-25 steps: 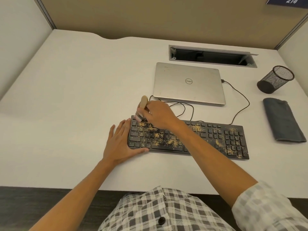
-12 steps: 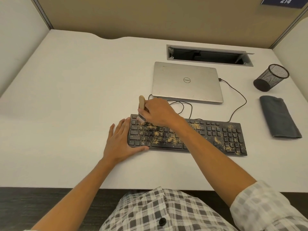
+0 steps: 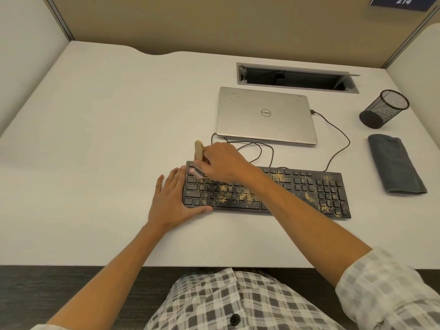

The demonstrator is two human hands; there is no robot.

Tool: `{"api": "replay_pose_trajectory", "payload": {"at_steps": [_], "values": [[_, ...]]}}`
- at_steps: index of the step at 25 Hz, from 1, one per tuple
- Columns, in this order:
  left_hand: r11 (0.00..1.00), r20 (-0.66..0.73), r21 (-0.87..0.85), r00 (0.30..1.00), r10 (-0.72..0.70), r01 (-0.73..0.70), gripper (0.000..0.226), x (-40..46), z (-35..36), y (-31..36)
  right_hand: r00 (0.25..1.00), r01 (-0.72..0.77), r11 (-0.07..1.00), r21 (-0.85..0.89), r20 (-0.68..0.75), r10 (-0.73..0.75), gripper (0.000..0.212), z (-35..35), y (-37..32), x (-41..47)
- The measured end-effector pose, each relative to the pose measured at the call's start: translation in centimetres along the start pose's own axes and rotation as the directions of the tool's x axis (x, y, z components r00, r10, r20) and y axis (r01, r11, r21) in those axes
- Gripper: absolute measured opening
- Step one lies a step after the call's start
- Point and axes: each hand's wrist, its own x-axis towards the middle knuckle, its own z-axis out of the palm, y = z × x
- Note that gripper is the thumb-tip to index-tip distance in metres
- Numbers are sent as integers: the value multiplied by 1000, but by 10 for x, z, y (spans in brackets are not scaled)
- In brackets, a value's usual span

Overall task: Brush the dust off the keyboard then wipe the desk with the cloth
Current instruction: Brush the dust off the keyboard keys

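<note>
We see a white table (image 3: 95, 139) walled by beige cubicle panels, a "214" sign (image 3: 402, 2) far behind the dusty keyboard (image 3: 309, 194), whose left end our flat left hand (image 3: 171, 201) steadies while our right hand (image 3: 223, 163) grips the brush (image 3: 198, 150), a Dell laptop (image 3: 265, 115) just behind, the cloth (image 3: 392, 163) right.

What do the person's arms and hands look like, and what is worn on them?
Both hands, the left hand and the right hand, are bare: no gloves, rings or watch show. The forearms are uncovered. A checked sleeve in white and grey is pushed up the right arm, matching the shirt.
</note>
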Motion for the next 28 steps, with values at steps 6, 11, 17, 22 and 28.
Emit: {"api": "replay_pose_trajectory", "payload": {"at_steps": [6, 11, 17, 22, 28], "values": [[1000, 0, -15, 1000, -8, 8, 134, -1, -1, 1, 1000, 17, 1000, -10, -2, -17, 40, 1, -3, -1], [1000, 3, -9, 1000, -4, 4, 136, -1, -2, 1, 1000, 30, 999, -13, -8, -30, 39, -2, -5, 1], [1000, -2, -6, 1000, 0, 0, 136, 0, -1, 0, 999, 9, 1000, -10, -48, -10, 36, -3, -2, 5], [1000, -6, -10, 1000, -1, 1, 136, -1, -1, 0, 1000, -6, 999, -43, -6, 5, 32, -5, 3, 11], [1000, -2, -2, 1000, -2, 2, 135, 0, -1, 1, 1000, 8, 997, -73, -1, -8, 27, -7, 5, 17]]}}
